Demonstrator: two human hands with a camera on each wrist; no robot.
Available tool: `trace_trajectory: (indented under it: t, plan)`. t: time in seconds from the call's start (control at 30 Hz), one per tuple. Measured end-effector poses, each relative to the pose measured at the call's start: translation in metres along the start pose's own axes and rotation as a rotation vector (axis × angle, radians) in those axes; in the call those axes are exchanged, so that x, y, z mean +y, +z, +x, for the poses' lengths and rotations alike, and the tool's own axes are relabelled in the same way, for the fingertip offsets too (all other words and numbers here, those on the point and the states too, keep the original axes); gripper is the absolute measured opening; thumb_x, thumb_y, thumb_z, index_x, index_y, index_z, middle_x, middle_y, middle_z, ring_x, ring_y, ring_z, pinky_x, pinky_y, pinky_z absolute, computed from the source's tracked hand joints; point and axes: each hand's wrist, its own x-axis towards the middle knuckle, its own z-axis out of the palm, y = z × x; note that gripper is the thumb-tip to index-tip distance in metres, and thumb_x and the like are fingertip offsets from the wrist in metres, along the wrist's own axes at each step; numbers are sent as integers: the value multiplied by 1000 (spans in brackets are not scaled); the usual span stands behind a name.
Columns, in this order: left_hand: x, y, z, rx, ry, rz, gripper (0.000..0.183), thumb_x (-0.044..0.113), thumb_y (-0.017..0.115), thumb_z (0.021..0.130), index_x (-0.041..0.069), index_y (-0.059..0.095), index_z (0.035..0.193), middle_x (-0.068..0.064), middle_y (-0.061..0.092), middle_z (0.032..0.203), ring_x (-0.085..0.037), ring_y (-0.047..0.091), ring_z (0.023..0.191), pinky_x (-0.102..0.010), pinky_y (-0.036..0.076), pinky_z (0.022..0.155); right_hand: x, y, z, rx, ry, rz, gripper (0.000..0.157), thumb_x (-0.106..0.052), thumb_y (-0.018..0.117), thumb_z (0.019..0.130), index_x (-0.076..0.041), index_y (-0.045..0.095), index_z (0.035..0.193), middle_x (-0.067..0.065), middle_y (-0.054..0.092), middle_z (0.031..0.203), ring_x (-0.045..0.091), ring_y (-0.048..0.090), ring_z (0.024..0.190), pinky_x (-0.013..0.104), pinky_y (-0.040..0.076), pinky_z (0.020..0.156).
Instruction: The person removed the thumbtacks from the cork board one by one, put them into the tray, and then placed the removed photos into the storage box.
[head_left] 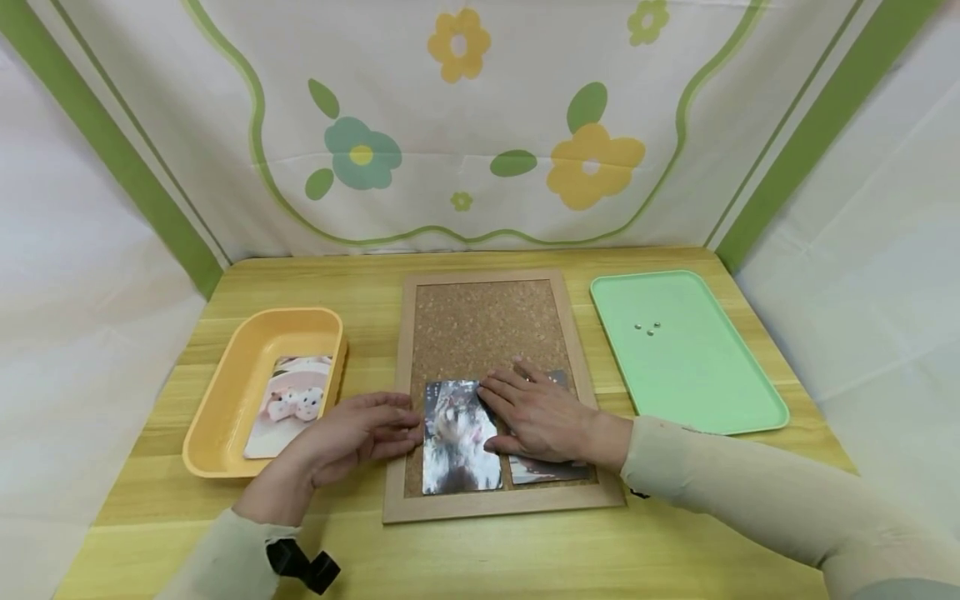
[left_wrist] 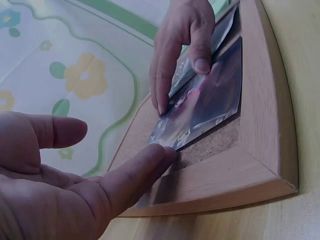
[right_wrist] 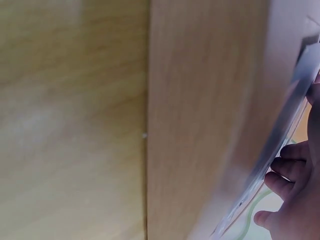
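Backdrop: white cloth printed with flowers and green bands, hung behind a pale wooden table.

Centre: rectangular cork pinboard in a light wooden frame, lying flat. On its near half, a glossy grey photo print sits by the left inner edge of the frame; a second, darker photo print lies just beside it to the right, mostly covered.

Left hand: fingers straight and relaxed, fingertips touching the left edge of the grey print, grasping nothing.

Right hand: laid flat over the darker print, fingers extended, fingertips pressing on the grey print's right edge; thumb resting lower on the same print.

Left of board: yellow plastic tub holding a pink-and-white picture card.

Right of board: mint-green plastic tray carrying a few small silver pins.
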Motion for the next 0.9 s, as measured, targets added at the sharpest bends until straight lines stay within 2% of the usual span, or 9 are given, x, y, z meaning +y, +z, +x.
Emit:
trace_trajectory:
  t: [0.23, 0.4, 0.57, 0.7, 0.77, 0.9]
  plan:
    - [-1, -1, -2, -32, -1, -31, 58, 7, 47, 110, -18, 24, 157, -37, 46, 151, -29, 72, 118, -38, 56, 105, 0, 1, 0, -1, 0, 1, 85, -70, 37, 106, -5, 43, 161, 13, 47, 164, 29, 40, 155, 58, 27, 128]
    - [-2, 1, 0, -33, 9, -7, 55, 8, 50, 109, -19, 31, 153, -28, 59, 137, -24, 73, 112, -37, 57, 103, 0, 1, 0, 11, 1, -4, 84, -70, 38, 106, -5, 44, 160, 13, 48, 163, 29, 42, 154, 58, 27, 128]
    - [-6, 4, 6, -29, 21, 121, 52, 18, 51, 112, -16, 43, 150, -20, 65, 130, -18, 69, 109, -32, 59, 98, 0, 2, 0, 19, 0, -10, 83, -69, 39, 106, -5, 45, 160, 13, 48, 163, 29, 42, 153, 57, 27, 128]
    - [-8, 6, 13, -20, 53, 235, 51, 26, 47, 114, -13, 52, 147, -24, 64, 136, -21, 68, 114, -32, 59, 99, -1, 2, 0, 15, -2, -13, 83, -68, 40, 106, -5, 45, 160, 14, 48, 163, 30, 41, 154, 57, 27, 128]
    - [-9, 8, 17, -20, 56, 235, 52, 27, 46, 114, -13, 52, 147, -27, 63, 139, -24, 68, 118, -34, 58, 102, -1, 2, 0, 13, -1, -14, 83, -68, 40, 106, -5, 45, 160, 14, 48, 163, 30, 42, 154, 57, 27, 128]
    - [-11, 11, 22, -23, 31, 160, 53, 28, 48, 114, -12, 51, 148, -29, 63, 138, -27, 71, 116, -37, 58, 101, -1, 2, -1, 15, -2, -17, 82, -68, 40, 107, -5, 46, 159, 13, 48, 163, 30, 43, 153, 58, 27, 128]
